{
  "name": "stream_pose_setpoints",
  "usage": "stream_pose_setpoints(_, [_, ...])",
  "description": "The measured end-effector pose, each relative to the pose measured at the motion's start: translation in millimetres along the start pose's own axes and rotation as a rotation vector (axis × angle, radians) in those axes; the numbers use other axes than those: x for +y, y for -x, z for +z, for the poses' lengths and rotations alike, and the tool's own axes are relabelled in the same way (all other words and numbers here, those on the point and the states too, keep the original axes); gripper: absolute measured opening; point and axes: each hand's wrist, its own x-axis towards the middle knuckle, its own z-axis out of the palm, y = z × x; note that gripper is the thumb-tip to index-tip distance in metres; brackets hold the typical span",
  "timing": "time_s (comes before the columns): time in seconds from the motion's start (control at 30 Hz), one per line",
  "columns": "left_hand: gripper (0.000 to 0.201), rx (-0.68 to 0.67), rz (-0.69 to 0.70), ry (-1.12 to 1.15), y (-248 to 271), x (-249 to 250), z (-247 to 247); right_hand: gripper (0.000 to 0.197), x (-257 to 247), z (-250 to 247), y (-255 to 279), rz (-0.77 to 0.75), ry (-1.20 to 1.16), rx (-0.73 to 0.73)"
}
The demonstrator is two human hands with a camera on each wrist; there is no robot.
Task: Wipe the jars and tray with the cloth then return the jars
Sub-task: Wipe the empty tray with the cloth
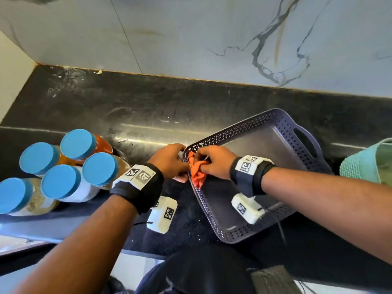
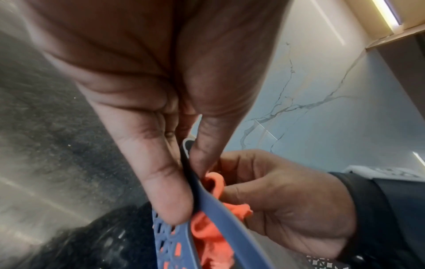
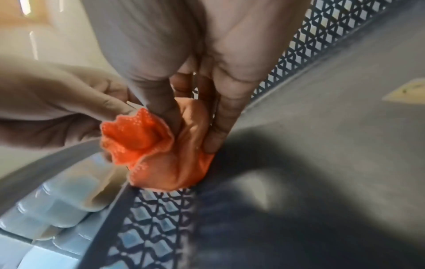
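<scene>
Head view, left hand (image 1: 169,160) pinching tray (image 1: 275,143) rim, right hand (image 1: 214,162) clutching orange cloth (image 1: 196,172) against it

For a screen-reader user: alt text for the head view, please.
Left hand grips the perforated tray rim while right hand rubs an orange cloth against it; five blue-lidded jars stand left on the black counter.

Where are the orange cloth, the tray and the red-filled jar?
orange cloth (image 1: 197,177), head view, on its bunched middle below the right hand.
tray (image 1: 275,122), head view, on the perforated far wall.
red-filled jar (image 1: 78,143), head view, on its blue lid.
</scene>
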Motion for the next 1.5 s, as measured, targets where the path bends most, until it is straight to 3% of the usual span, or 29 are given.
stream_pose_setpoints(0.17, [0.034, 0.125, -0.024, -0.051, -1.5, 3.6, 4.5, 0.008, -7.8, 16.9, 6.5, 0.127, -0.318, -0.03])
stream_pose_setpoints(0.33, [0.026, 0.213, -0.02, -0.031, -4.5, 2.7, 6.4, 0.013, -2.8, 37.5, 32.4, 0.076, -0.133, -0.037])
stream_pose_setpoints(0.4, [0.031, 0.226, -0.02, -0.037, -3.2, 5.5, 3.8, 0.024, -3.9, 39.0, 47.3, 0.053, -0.04, -0.14])
stream_pose_setpoints(0.47, [0.035, 0.239, -0.011, -0.048, -0.9, 10.6, -1.1, 0.031, -5.4, 38.6, 62.2, 0.014, 0.026, -0.333])
stream_pose_setpoints(0.57, [0.031, 0.257, -0.008, -0.075, 1.5, 16.8, -6.4, 0.023, -5.1, 39.1, 73.2, -0.047, 0.059, -0.47])
stream_pose_setpoints(0.63, [0.029, 0.255, -0.009, -0.095, 1.5, 18.7, -7.0, 0.011, -6.5, 35.3, 73.5, -0.046, 0.06, -0.451])
stream_pose_setpoints(0.7, [0.026, 0.256, 0.002, -0.173, 5.4, 22.2, -5.4, 0.014, -8.4, 31.3, 71.7, -0.045, 0.065, -0.393])
stream_pose_setpoints(0.77, [0.042, 0.275, -0.003, -0.396, 14.5, 23.2, -2.7, 0.016, -7.9, 31.2, 67.2, -0.025, 0.072, -0.271])
stream_pose_setpoints(0.83, [0.059, 0.198, -0.047, -0.516, 29.8, 18.5, 4.8, 0.015, -8.4, 32.7, 63.2, 0.018, 0.016, -0.113])
stream_pose_setpoints(0.97, [0.045, -0.043, -0.064, -0.341, 45.2, -2.9, 28.4, 0.022, -17.7, 35.7, 52.3, 0.122, -0.026, 0.06])
stream_pose_setpoints(1.03, [0.037, -0.03, -0.058, -0.307, 44.3, -8.4, 33.3, 0.023, -21.7, 34.6, 39.8, 0.195, -0.051, 0.105])
stream_pose_setpoints(1.1, [0.042, 0.004, -0.048, -0.291, 44.7, -7.9, 35.7, 0.02, -23.5, 33.0, 25.3, 0.231, -0.023, 0.117])
stream_pose_setpoints(1.2, [0.034, 0.08, -0.062, -0.311, 44.2, -8.6, 38.0, 0.007, -29.7, 35.7, 20.0, 0.217, 0.112, 0.028])
stream_pose_setpoints(1.33, [0.029, 0.179, -0.059, -0.374, 36.5, -11.7, 44.8, 0.03, -33.1, 46.2, 42.3, 0.184, 0.264, -0.178])
stream_pose_setpoints(1.5, [0.03, 0.181, -0.065, -0.458, 35.5, -10.7, 45.4, 0.021, -35.0, 40.4, 59.0, 0.032, 0.402, -0.379])
